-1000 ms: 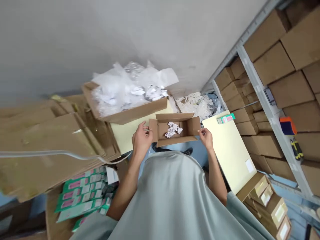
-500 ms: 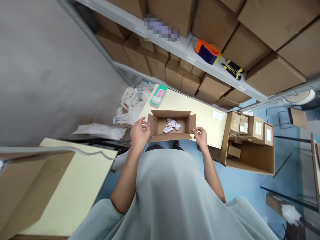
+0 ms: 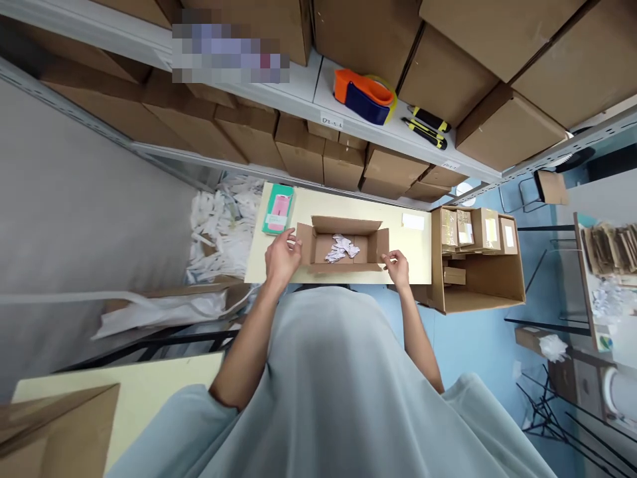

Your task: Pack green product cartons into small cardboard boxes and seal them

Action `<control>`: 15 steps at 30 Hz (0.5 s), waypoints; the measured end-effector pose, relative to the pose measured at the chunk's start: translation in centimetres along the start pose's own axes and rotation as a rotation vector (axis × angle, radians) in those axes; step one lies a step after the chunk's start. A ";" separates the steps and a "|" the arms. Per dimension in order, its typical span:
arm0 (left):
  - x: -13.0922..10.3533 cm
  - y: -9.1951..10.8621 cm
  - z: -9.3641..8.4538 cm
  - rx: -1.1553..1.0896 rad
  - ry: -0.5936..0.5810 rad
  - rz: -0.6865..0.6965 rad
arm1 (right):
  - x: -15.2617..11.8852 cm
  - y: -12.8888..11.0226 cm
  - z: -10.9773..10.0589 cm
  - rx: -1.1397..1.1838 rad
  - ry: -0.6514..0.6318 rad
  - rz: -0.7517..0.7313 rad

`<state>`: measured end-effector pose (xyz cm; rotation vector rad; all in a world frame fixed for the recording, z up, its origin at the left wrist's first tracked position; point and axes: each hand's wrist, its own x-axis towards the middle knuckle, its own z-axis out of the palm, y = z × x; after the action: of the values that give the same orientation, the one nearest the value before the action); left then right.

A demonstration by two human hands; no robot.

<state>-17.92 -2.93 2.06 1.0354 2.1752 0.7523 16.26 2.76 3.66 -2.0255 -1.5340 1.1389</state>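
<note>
An open cardboard box [image 3: 321, 267] with its flaps raised sits near the front edge of a cream table [image 3: 418, 262]. Crumpled white paper [image 3: 342, 248] lies inside on its bottom. At the box's left end, my left hand [image 3: 283, 259] has its bent fingers and thumb at the flap's edge. My right hand [image 3: 398, 269] pinches the corner of the right end flap between thumb and fingers. A green box with a pink panel [image 3: 278, 209] lies on the table beyond my left hand. Beyond my right hand is a white slip [image 3: 413, 222].
A large carton [image 3: 478, 302] holding several small boxes stands right of the table. Above the far side, a shelf [image 3: 318, 119] carries cartons, an orange and blue tape dispenser [image 3: 365, 96] and black-yellow cutters [image 3: 426, 127]. Paper scraps [image 3: 219, 226] are heaped at left.
My view has turned, so the shelf and large carton appear farther left and the right side of the room shows more. Both hands stay at the box's end flaps.
</note>
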 end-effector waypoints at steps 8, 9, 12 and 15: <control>-1.7 0.5 -0.7 -0.031 0.013 0.441 | -3.6 -5.4 0.9 -0.571 0.134 -0.119; -1.9 1.1 -0.3 -0.028 -0.058 0.488 | -3.5 -6.3 1.4 -0.609 0.038 -0.138; -1.6 3.0 1.9 0.117 -0.327 0.529 | -1.9 -8.8 3.3 -0.758 -0.244 -0.146; 0.1 4.8 4.7 0.352 -0.515 0.449 | 0.9 -10.4 5.8 -0.933 -0.415 -0.112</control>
<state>-12.34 0.82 2.30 1.7167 1.6714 0.2335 5.24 6.18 6.96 -2.2384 -2.7340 0.9087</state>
